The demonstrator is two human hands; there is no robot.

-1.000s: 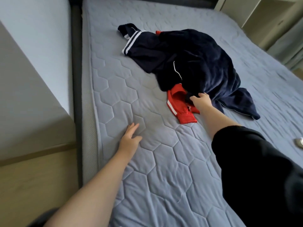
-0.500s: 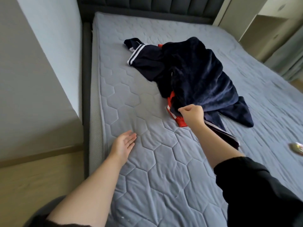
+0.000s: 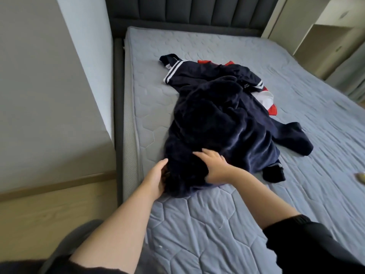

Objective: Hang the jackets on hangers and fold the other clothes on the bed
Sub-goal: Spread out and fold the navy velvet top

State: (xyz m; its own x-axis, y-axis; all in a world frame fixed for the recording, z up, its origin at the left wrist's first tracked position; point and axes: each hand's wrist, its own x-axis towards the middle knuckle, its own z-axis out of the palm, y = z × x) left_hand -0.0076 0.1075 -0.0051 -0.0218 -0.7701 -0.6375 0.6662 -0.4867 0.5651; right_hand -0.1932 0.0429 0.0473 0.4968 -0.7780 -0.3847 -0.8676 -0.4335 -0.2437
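Your left hand (image 3: 156, 177) presses into the navy fleece garment (image 3: 217, 123), its fingertips hidden, so I can't tell its grip. Your right hand (image 3: 216, 168) lies spread on top. The garment is heaped near the bed's left edge and looks soft, bulky and limp, so lift it by the shoulders. The quilted grey mattress (image 3: 197, 224) runs to a padded headboard (image 3: 177, 12).

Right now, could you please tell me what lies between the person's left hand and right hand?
In the head view, the near end of the navy fleece garment lies between the left hand and the right hand.
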